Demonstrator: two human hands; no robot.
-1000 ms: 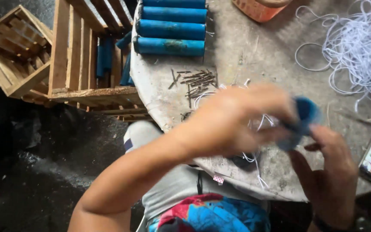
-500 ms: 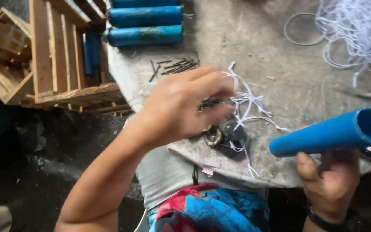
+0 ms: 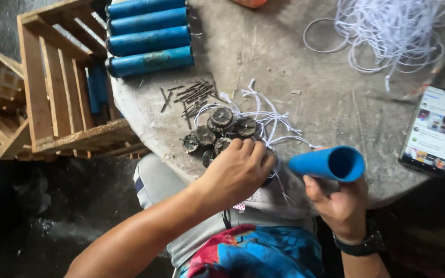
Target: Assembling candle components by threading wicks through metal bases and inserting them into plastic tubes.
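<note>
One blue tube (image 3: 327,163) is gripped in the right hand (image 3: 339,206); left hand (image 3: 235,172) fingers are curled on five discs (image 3: 221,128); four tubes (image 3: 148,38) are stacked on counter (image 3: 305,67).

Lighting: soft, even daylight on the round table (image 3: 294,56); no hard shadows. Floor (image 3: 63,216) and lower right corner: dim, nearly black. Phone (image 3: 432,128) screen: bright, slightly washed out. Focus: mostly sharp; tangled white cord (image 3: 397,31) somewhat overexposed.
</note>
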